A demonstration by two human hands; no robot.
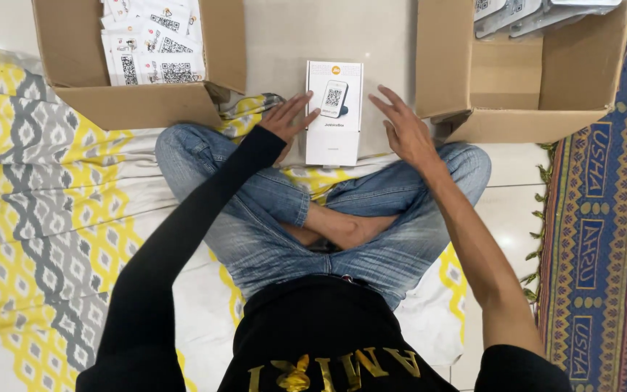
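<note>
White box (334, 116) upright on floor just past crossed legs, between two cardboard cartons. Left hand (284, 120) touching its left edge, fingers spread; right hand (403, 125) near right side, open, holding nothing (contact unclear). Best: both palms flat on sides, even squeeze, keep upright w/o tipping.

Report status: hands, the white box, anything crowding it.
Left hand open, fingertips touching white box. Right hand open, just beside it. Cardboard cartons flank it: left carton, right carton.

Both cardboard boxes (139, 105) (538, 109) are cut off by the top edge.
</note>
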